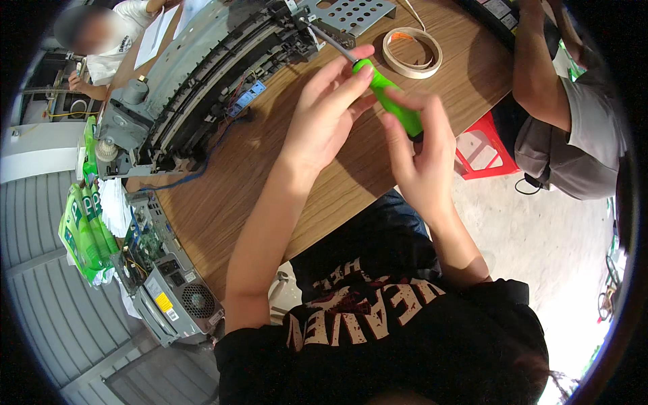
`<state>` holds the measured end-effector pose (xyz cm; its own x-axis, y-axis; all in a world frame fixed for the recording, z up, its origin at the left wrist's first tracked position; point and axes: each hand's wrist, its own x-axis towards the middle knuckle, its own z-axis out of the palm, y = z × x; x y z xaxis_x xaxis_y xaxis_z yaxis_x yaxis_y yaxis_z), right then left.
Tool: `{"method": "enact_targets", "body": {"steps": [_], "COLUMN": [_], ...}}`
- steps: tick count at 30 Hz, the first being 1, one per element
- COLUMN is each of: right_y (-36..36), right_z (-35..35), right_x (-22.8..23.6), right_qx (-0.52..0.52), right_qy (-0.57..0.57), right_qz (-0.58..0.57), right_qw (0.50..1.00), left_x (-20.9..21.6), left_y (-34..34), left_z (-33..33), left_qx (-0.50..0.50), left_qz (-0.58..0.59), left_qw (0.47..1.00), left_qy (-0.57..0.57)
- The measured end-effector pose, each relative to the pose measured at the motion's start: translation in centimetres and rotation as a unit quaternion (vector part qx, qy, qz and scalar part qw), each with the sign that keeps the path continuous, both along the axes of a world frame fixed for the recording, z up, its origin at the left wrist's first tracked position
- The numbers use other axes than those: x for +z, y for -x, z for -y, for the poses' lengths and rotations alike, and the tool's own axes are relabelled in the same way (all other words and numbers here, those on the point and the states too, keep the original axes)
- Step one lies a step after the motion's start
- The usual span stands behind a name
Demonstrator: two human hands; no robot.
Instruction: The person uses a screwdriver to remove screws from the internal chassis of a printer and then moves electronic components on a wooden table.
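Note:
A screwdriver [383, 89] with a bright green handle and a metal shaft slants up and to the left. Its tip meets the right end of a stripped printer chassis [202, 50], a long grey and black frame. My left hand [324, 111] closes its fingers around the front of the handle, by the shaft. At the butt end, thumb and fingers of my right hand [428, 152] grip the handle, slightly blurred. A blue connector board [248, 98] with thin wires hangs along the chassis's near side.
A roll of tape [412, 52] and a perforated metal plate [354, 15] lie beyond my hands on the wooden table [337, 189]. An opened computer case [179, 290] and green packages [88, 233] are at left. Other people are at far left and right; a red stool [487, 145] stands right.

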<state>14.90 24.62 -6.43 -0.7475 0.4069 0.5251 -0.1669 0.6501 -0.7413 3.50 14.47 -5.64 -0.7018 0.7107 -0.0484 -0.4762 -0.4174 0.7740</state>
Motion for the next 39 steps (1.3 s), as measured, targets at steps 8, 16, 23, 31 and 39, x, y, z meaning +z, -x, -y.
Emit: {"method": "enact_targets", "body": {"steps": [8,16,23,31,39], "right_y": [0.4,0.0,0.8,-0.1,0.6], "right_z": [0.9,0.4,-0.6,-0.4,0.3], "right_x": [0.3,0.5,-0.1,1.0,0.2], "right_qx": [0.027,0.101,-0.006,0.165,-0.036], "right_qy": [0.154,0.427,-0.090,0.568,-0.079], "right_qz": [-0.085,0.057,-0.071,0.005,-0.078], "right_qw": [0.984,0.897,0.993,0.806,0.993], "left_x": [0.1,-0.2,-0.3,-0.6,-0.2], "left_y": [-0.1,-0.6,-0.3,0.2,0.2], "left_z": [-0.1,-0.2,-0.3,0.0,-0.3], "left_qx": [0.009,0.021,0.014,-0.016,0.035], "left_qz": [-0.012,-0.032,-0.024,-0.031,-0.073], "left_qw": [1.000,0.998,0.999,0.999,0.992], "left_qy": [0.022,0.051,0.020,0.001,0.102]}}
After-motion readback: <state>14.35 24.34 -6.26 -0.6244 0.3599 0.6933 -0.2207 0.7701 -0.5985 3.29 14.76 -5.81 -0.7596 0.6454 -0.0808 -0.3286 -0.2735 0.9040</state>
